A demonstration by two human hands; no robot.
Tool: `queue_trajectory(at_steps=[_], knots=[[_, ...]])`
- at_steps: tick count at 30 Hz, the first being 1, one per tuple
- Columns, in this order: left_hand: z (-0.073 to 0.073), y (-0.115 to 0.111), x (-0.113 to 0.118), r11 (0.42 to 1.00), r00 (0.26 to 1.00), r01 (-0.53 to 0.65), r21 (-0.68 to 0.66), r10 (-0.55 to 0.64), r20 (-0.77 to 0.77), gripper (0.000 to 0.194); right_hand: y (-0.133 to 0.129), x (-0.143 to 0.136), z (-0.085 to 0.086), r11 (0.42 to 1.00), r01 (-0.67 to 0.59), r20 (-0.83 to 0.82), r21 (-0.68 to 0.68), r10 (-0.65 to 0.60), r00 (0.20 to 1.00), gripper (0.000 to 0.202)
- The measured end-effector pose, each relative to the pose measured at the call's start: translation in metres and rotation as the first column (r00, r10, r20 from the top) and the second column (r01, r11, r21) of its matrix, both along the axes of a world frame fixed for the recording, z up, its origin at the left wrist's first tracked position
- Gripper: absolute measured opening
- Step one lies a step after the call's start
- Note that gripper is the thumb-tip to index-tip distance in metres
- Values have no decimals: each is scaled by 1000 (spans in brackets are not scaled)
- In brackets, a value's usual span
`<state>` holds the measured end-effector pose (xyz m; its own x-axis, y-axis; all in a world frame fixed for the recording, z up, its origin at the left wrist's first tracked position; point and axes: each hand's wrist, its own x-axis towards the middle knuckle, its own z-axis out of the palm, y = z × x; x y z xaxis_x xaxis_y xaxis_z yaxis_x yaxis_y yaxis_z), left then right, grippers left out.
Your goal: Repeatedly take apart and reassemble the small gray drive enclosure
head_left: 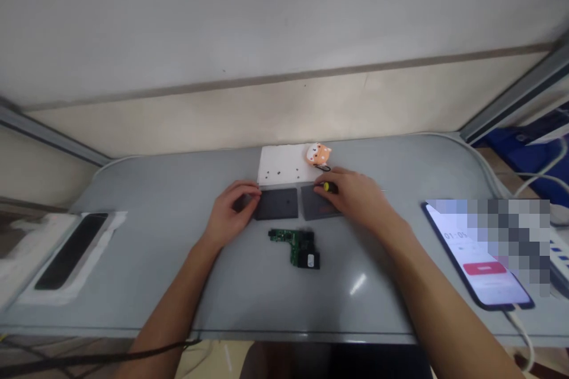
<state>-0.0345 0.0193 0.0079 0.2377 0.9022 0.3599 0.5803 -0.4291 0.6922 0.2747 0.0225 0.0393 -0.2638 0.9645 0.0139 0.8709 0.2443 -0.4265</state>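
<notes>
The work looks to be at a taken-apart stage: a flat dark-grey rectangular panel (278,204) and a second dark-grey panel (313,206) lie side by side on the grey tabletop (155,201), and the L-shaped green circuit board with black blocks (295,243) sits loose just in front of them. Nothing is joined, and several tiny dark screw-like bits (278,173) lie loose on the white sheet (284,157) behind. The left hand (232,212) has its fingertips at the first panel's left edge; whether they pinch it or only rest there, I cannot tell. The right hand (355,196) is closed around a slim yellow-ended tool (330,186) and partly hides the second panel. An orange-and-white animal-shaped pouch (315,155) takes up the sheet's right end, near the small bits. A lit smartphone (466,254) lies well to the right, a black phone-like slab (73,251) far left; neither obstructs the panels.
</notes>
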Motion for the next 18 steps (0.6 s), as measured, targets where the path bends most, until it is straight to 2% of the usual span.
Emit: queue_trajectory(at_steps=[6,11,14,18], knots=[[-1,0,1,999,999,10,36,-9,-41,10,2,4,-3,1000,21,-14,9,-21,1000,25],[0,-1,2,978,982,-34,207,71,-175,16,2,6,-2,999,-2,-31,32,3,1000,25],[4,-8,13,961,972,57,271,9,-236,14,2,5,-1,999,10,-39,42,-8,999,25],[9,-20,31,936,927,225,270,-120,-355,16,3,5,-1,999,13,-69,52,-9,998,22]])
